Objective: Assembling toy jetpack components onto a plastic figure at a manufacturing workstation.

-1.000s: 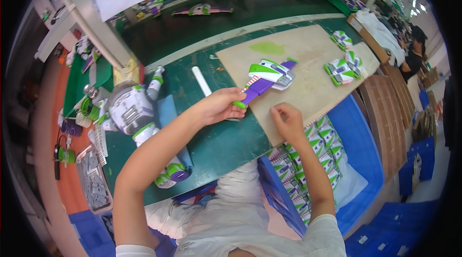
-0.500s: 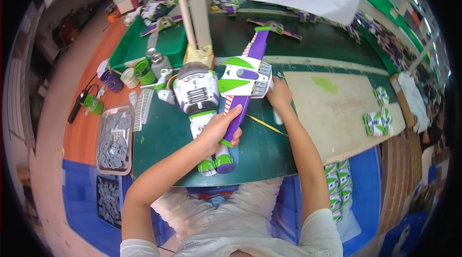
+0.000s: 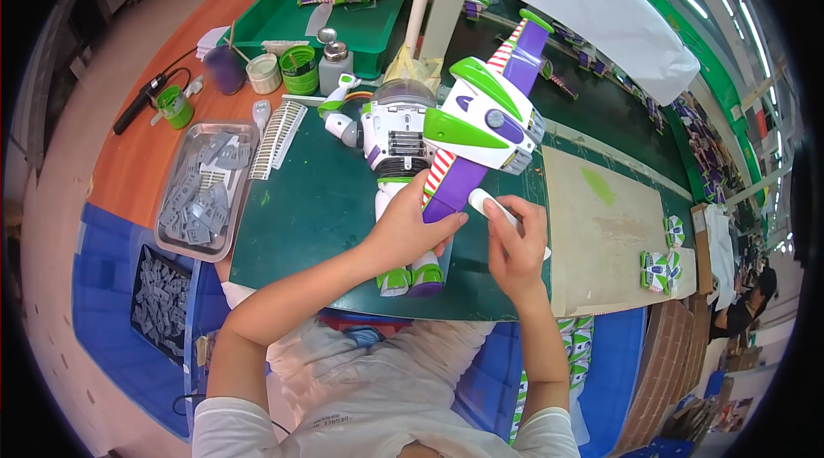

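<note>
My left hand [image 3: 414,224] is closed on the lower purple wing of a white, green and purple toy wing pack [image 3: 482,115]. The pack is tilted, its other wing pointing to the far right. In my right hand [image 3: 518,248], fingers closed, is a white rod-like tool [image 3: 487,201] with a rounded end close to the lower wing; whether they touch I cannot tell. Behind and left of the pack, a white toy figure [image 3: 399,127] with a clear dome lies on the green mat [image 3: 296,226]. My left hand and the pack hide part of it.
On the left stand a metal tray [image 3: 161,218] of grey parts, a white slatted piece [image 3: 279,139], a green cup [image 3: 299,72] and a metal-topped bottle [image 3: 336,63]. A green bin [image 3: 378,33] is behind. A tan board [image 3: 575,239] bears small packs [image 3: 659,272] on the right.
My right hand has moved from the pack's right side down to the lower wing, bringing the white tool's end near it. The pack has turned somewhat. The whole view has shifted.
</note>
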Demonstrator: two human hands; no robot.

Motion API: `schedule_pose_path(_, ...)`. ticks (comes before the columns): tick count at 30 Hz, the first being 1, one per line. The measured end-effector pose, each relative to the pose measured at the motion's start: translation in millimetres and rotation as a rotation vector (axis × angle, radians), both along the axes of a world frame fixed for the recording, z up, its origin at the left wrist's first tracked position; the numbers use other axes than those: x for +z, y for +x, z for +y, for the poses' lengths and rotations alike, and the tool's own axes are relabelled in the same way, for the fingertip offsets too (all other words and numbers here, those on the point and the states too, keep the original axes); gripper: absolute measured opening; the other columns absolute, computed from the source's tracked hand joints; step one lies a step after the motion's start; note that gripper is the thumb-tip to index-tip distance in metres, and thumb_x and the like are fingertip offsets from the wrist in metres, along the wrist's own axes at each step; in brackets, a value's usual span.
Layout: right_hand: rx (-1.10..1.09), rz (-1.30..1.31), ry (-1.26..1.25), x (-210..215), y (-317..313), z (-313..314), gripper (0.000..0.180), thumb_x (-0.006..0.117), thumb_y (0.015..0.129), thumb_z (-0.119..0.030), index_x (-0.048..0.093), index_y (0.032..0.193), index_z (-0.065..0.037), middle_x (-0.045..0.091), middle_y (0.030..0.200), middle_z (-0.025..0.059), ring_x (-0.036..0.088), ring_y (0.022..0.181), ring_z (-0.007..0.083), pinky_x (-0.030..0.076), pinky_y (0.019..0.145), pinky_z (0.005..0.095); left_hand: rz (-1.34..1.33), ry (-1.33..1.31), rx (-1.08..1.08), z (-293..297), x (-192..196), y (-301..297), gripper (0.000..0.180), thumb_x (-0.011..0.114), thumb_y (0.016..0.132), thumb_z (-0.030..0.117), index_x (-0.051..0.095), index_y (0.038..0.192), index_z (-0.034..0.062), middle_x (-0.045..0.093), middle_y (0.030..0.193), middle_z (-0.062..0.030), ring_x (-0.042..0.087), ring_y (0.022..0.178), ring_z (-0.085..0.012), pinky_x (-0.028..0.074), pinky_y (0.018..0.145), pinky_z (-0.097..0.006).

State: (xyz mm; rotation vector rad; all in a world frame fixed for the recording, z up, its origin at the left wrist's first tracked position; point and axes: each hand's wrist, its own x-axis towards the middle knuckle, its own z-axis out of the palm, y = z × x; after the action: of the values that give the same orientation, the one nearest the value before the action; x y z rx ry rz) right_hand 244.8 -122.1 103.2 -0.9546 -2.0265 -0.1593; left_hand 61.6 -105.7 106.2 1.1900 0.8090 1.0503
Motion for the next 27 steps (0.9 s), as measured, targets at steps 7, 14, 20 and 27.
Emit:
schedule_pose_path(7,-0.034,-0.137,0.141,-4.4,-23.1,1.2,0.049,0.062,0.065,0.003,0.065,0.111,-0.013,0.056,0.097,0.0101,0.053,0.082,0.0265,0.044,0.069,0.035,0.05,0.037,0.06,-6.9,0.9,-6.3,0.036,0.063,0.08,0.005,0.042,0.108,0.001,0.057,0.072,-0.0056,0.054,0.048,-0.0098,0.043,0.042,-0.025)
schedule_pose_path(14,-0.021,-0.061,0.151,-24.5,-11.0,-5.5,0.049,0.062,0.063,0.008,0.065,0.109,-0.01,0.055,0.098,0.0111,0.052,0.084,0.027,0.043,0.069,0.0344,-0.043,-0.015,0.008,-10.2,-7.7,-17.4,0.036,0.062,0.08,0.003,0.041,0.109,0.0013,0.055,0.069,-0.0046,0.053,0.048,-0.0098,0.043,0.042,-0.024)
schedule_pose_path(20,-0.007,-0.126,0.221,-17.5,-23.9,1.2,0.046,0.063,0.064,0.003,0.066,0.108,-0.01,0.054,0.098,0.0102,0.053,0.083,0.0267,0.044,0.071,0.0357,-0.058,-0.019,-0.013,-13.6,5.6,-19.0,0.035,0.062,0.081,0.003,0.041,0.108,0.0016,0.055,0.069,-0.0043,0.053,0.049,-0.0094,0.043,0.042,-0.024)
schedule_pose_path(27,-0.003,-0.061,0.264,-19.1,-21.3,-3.2,0.045,0.062,0.065,0.003,0.066,0.108,-0.01,0.054,0.099,0.0097,0.053,0.083,0.0263,0.044,0.07,0.0346,-0.004,0.019,0.036,-11.5,-1.8,-14.4,0.033,0.061,0.081,0.002,0.041,0.107,0.0018,0.055,0.068,-0.0037,0.053,0.048,-0.0093,0.043,0.041,-0.024)
